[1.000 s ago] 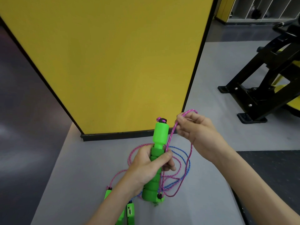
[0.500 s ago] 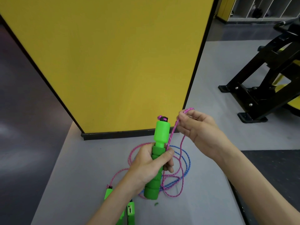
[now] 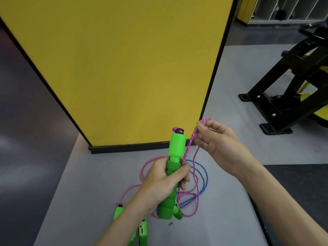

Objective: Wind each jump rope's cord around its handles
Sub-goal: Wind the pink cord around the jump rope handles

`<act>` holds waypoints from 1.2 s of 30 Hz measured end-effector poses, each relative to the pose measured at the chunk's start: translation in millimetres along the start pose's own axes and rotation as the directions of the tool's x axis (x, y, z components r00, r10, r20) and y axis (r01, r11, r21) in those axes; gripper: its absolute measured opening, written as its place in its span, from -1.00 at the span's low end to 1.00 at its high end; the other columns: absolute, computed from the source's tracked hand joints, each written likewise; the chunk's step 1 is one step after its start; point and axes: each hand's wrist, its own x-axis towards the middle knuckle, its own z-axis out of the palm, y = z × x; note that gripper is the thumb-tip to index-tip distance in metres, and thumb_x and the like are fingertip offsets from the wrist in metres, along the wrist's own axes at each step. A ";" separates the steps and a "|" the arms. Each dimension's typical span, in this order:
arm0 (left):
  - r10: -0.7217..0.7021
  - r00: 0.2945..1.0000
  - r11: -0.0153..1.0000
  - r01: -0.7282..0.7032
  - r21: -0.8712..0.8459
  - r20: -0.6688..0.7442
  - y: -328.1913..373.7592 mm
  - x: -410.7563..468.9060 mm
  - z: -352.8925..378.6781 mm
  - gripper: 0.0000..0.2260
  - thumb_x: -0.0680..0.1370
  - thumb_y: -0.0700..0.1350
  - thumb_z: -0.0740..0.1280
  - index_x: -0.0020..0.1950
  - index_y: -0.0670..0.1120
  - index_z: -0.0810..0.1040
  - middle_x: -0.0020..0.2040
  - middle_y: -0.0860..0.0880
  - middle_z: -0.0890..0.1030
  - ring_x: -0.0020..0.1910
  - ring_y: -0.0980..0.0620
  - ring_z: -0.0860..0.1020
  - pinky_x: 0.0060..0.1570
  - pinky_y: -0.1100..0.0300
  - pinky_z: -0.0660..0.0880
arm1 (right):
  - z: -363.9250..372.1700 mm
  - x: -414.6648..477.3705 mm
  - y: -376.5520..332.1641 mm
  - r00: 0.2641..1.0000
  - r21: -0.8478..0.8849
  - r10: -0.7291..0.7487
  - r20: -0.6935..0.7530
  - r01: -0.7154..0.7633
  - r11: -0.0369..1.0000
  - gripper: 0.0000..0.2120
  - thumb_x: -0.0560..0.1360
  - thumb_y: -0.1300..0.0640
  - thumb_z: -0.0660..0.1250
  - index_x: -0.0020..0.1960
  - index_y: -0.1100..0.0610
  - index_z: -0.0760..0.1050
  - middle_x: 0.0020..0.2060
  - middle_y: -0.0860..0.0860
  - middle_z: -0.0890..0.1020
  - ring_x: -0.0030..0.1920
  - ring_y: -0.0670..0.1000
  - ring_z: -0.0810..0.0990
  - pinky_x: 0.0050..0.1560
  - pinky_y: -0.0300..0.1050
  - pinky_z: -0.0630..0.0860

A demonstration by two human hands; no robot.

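Green handle (image 3: 177, 148) upright in our left hand (image 3: 163, 181), fingers wrapped round it; right hand (image 3: 218, 144) at 2 o'clock pinches pink cord (image 3: 188, 148).

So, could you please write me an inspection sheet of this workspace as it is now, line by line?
Surface: grey floor, ropes lying on it.
Job's things: green handle held upright; pink cord runs between the hands, the rest loose below; blue cord lies in loose loops; other green handles on the floor.
Clutter: small green scrap.
Hands: left hand grips the green handle; right hand pinches a loop of pink cord.
Cables: nothing seen.
Surroundings: yellow panel, black exercise frame.
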 end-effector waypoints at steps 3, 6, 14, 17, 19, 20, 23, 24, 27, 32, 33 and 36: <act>0.013 0.999 1.000 -0.013 -0.011 -0.039 0.8 1.7 0.3 -0.88 0.54 -0.18 0.37 -0.17 -0.17 0.53 -0.34 -0.04 0.60 -0.41 0.03 0.50 -0.31 0.19 0.47 | 4.9 -5.2 7.6 0.986 -0.127 0.106 0.127 -0.090 0.988 -0.83 0.36 0.20 0.39 -0.07 0.20 0.51 -0.29 0.06 0.62 -0.33 -0.06 0.59 -0.21 -0.25 0.58; 0.010 0.999 0.999 -0.012 -0.042 -0.049 2.1 3.0 -1.5 -0.91 0.54 -0.19 0.36 -0.15 -0.18 0.54 -0.34 -0.04 0.62 -0.38 0.02 0.55 -0.27 0.16 0.51 | 7.7 -8.5 11.1 0.973 -0.317 0.160 0.164 -0.101 0.943 -0.88 0.41 0.24 0.38 -0.07 0.25 0.54 -0.25 0.11 0.62 -0.30 -0.04 0.59 -0.20 -0.26 0.58; -0.021 1.000 0.999 0.020 0.043 0.022 -2.3 -0.4 -1.9 -0.89 0.54 -0.15 0.37 -0.13 -0.17 0.55 -0.33 -0.02 0.61 -0.36 0.04 0.54 -0.24 0.19 0.49 | 0.5 -0.1 0.2 0.999 -0.044 0.033 -0.026 -0.035 0.998 -0.91 0.41 0.20 0.37 -0.11 0.19 0.52 -0.35 0.01 0.63 -0.37 -0.10 0.59 -0.21 -0.27 0.59; -0.008 0.999 1.000 0.008 -0.005 -0.037 1.8 1.0 -1.4 -0.89 0.54 -0.19 0.36 -0.18 -0.15 0.54 -0.35 -0.02 0.60 -0.39 0.04 0.52 -0.30 0.20 0.48 | 4.6 -6.8 8.4 0.977 -0.263 0.167 0.132 -0.128 0.956 -0.76 0.33 0.19 0.42 -0.07 0.30 0.53 -0.25 0.10 0.64 -0.28 -0.03 0.61 -0.16 -0.23 0.59; -0.008 0.999 0.999 0.006 -0.035 -0.050 3.2 2.2 -2.6 -0.90 0.54 -0.19 0.37 -0.18 -0.16 0.55 -0.34 -0.03 0.62 -0.36 0.03 0.55 -0.27 0.19 0.50 | 6.6 -8.4 10.7 0.970 -0.348 0.187 0.154 -0.124 0.929 -0.66 0.33 0.19 0.42 0.00 0.40 0.51 -0.19 0.18 0.63 -0.22 0.03 0.61 -0.12 -0.19 0.59; -0.008 0.999 0.999 0.006 -0.040 -0.047 2.9 2.2 -3.0 -0.90 0.54 -0.18 0.37 -0.17 -0.17 0.56 -0.33 -0.04 0.63 -0.33 0.02 0.58 -0.23 0.19 0.52 | 6.2 -7.2 9.7 0.979 -0.327 0.157 0.131 -0.107 0.939 -0.68 0.32 0.20 0.42 -0.02 0.39 0.52 -0.22 0.17 0.63 -0.25 0.01 0.61 -0.14 -0.21 0.59; -0.009 1.000 1.000 0.009 0.016 -0.009 0.5 0.8 -3.6 -0.89 0.54 -0.15 0.37 -0.15 -0.17 0.57 -0.29 -0.06 0.66 -0.23 0.03 0.62 -0.11 0.18 0.55 | 0.0 -0.6 1.8 0.999 -0.091 0.036 0.013 -0.035 0.995 -0.83 0.34 0.21 0.40 -0.10 0.24 0.51 -0.28 0.09 0.63 -0.30 -0.03 0.62 -0.16 -0.23 0.60; -0.012 1.000 0.999 0.012 0.031 0.002 -0.3 -0.1 -3.1 -0.89 0.54 -0.15 0.37 -0.15 -0.16 0.57 -0.29 -0.06 0.65 -0.23 0.03 0.61 -0.10 0.17 0.54 | -3.2 0.9 -0.3 1.000 -0.005 0.019 -0.014 -0.019 1.000 -0.84 0.35 0.21 0.40 -0.09 0.22 0.50 -0.25 0.10 0.62 -0.28 -0.02 0.61 -0.16 -0.22 0.60; -0.011 1.000 1.000 0.011 -0.007 0.009 0.9 -1.2 -0.9 -0.90 0.55 -0.18 0.36 -0.17 -0.15 0.55 -0.33 -0.05 0.61 -0.32 0.03 0.57 -0.20 0.17 0.52 | -4.7 -1.1 1.6 0.998 0.016 0.056 0.033 -0.056 0.998 -0.84 0.38 0.20 0.39 -0.07 0.19 0.49 -0.25 0.07 0.62 -0.30 -0.04 0.59 -0.18 -0.22 0.59; 0.007 0.999 0.999 -0.009 -0.048 -0.042 3.8 1.4 -0.9 -0.89 0.54 -0.20 0.36 -0.18 -0.17 0.55 -0.34 -0.05 0.61 -0.34 0.02 0.56 -0.23 0.18 0.52 | 6.8 -8.1 12.0 0.971 -0.275 0.145 0.189 -0.089 0.957 -0.83 0.37 0.22 0.40 -0.07 0.26 0.55 -0.23 0.15 0.62 -0.27 0.00 0.61 -0.17 -0.22 0.60; 0.013 0.999 0.999 -0.014 -0.035 -0.038 3.6 1.4 -1.5 -0.90 0.54 -0.19 0.36 -0.17 -0.17 0.55 -0.33 -0.04 0.62 -0.32 0.03 0.58 -0.21 0.19 0.52 | 6.5 -7.1 11.2 0.982 -0.267 0.113 0.152 -0.069 0.961 -0.83 0.35 0.21 0.41 -0.09 0.26 0.55 -0.26 0.14 0.62 -0.29 -0.02 0.61 -0.18 -0.23 0.60; 0.012 1.000 1.000 -0.012 -0.023 -0.029 4.0 1.3 -2.6 -0.89 0.54 -0.17 0.37 -0.18 -0.15 0.56 -0.32 -0.04 0.63 -0.29 0.03 0.61 -0.17 0.19 0.51 | 2.2 -2.5 9.3 1.000 -0.153 0.016 0.013 -0.014 0.988 -0.83 0.32 0.20 0.41 -0.12 0.23 0.55 -0.36 0.04 0.62 -0.36 -0.06 0.58 -0.22 -0.26 0.59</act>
